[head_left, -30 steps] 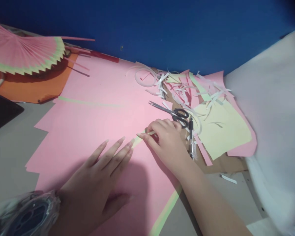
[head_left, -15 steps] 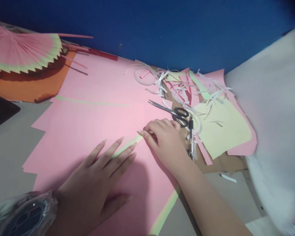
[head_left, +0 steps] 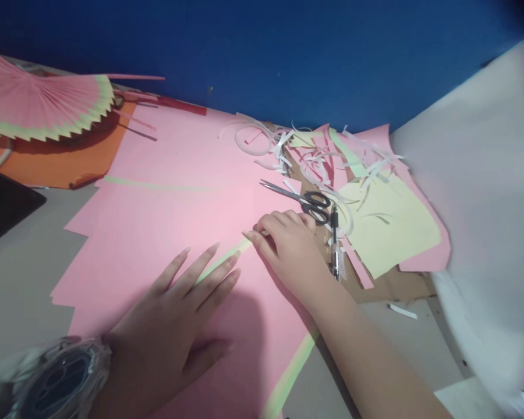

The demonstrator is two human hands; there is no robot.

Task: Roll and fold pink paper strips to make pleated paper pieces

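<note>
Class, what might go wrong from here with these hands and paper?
The narrow green strip between the spread left hand and the curled right hand might shift askew on the pink paper. The scissors lie just beyond the right hand, so a careless reach might meet their points. Loose scraps nearby might get brushed under the hands.

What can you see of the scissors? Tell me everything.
The scissors have two black, plastic-looking handle loops and grey, metal-looking blades that appear nearly closed. They lie with tips toward the picture's upper left, blades over pink paper. A pen lies beside the handles. The right hand is just below them in the picture; whether it touches them is unclear.
</note>
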